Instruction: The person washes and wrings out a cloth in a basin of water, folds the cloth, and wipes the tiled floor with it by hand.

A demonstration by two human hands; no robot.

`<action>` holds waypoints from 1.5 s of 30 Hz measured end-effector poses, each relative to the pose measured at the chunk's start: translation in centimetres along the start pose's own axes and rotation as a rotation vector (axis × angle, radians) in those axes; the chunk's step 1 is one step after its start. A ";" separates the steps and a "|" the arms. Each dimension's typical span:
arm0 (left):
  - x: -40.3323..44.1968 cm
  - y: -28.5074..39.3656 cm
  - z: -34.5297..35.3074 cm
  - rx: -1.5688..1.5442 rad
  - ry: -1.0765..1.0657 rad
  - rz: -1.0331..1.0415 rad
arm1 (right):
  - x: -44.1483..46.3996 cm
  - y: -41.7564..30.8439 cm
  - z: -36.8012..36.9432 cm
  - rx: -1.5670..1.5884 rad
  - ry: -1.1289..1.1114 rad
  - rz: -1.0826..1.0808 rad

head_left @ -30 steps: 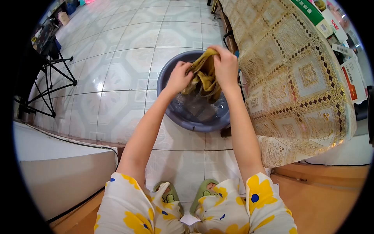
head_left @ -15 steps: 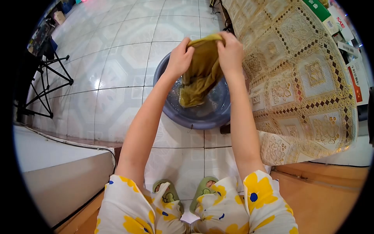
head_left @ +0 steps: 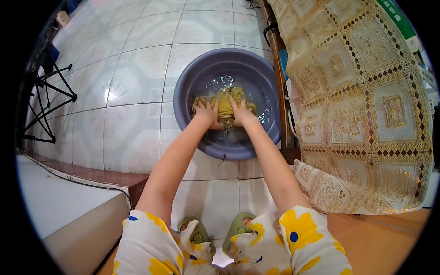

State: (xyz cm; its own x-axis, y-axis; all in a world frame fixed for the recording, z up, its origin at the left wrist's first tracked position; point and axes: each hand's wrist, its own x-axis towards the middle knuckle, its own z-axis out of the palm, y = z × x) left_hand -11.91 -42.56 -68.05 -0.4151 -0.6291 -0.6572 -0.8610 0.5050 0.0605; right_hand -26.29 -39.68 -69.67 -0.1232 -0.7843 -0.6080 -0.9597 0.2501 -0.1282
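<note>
At the far left, thin black legs [head_left: 50, 101] of a stand are standing on the tiled floor [head_left: 133, 82]. Rightward, a round purple-blue basin [head_left: 201, 68] is sitting on the floor, holding water [head_left: 266, 110], with green slippers [head_left: 236, 229] lying nearer the person. Inside, the left hand [head_left: 207, 115] is resting on the left part of a wet, mustard-coloured cloth [head_left: 224, 106], its grip standing apart with fingers spreading. The cloth is lying bunched in the water, between and under both hands. The right hand [head_left: 241, 113] is touching its right part, that grip also standing apart. Just beside the basin, a wooden desk [head_left: 277, 50] is standing, a gold-patterned tablecloth [head_left: 348, 91] hanging over it, and at the far right a green box [head_left: 397, 17] is showing.
</note>
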 end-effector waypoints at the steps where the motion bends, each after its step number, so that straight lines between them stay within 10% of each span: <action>1: 0.3 0.9 0.8 0.038 -0.007 -0.048 | -0.1 0.1 0.0 -0.026 -0.031 0.010; 5: 0.9 1.7 1.6 0.144 -0.013 -0.108 | 1.4 1.2 0.9 -0.122 0.041 -0.050; 11: 2.7 -4.0 1.3 -0.571 0.098 0.286 | -0.2 4.0 1.5 0.376 0.085 0.187; 30: -6.2 0.3 -7.9 -1.133 0.911 0.750 | -16.3 -5.4 -15.6 0.463 1.078 -0.553; 41: -7.2 2.6 -10.5 -1.299 1.004 0.588 | -15.7 -4.7 -17.4 0.307 1.325 -0.397; 45: -4.2 0.0 -6.9 -0.745 1.015 0.384 | -11.3 -2.7 -13.4 0.206 1.143 -0.295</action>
State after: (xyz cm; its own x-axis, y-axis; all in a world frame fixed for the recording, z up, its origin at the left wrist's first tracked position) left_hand -12.20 -44.00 -60.09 -0.4215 -0.8453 0.3283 -0.4585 0.5110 0.7271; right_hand -25.68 -39.13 -51.96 -0.1589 -0.8509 0.5007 -0.9430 -0.0194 -0.3323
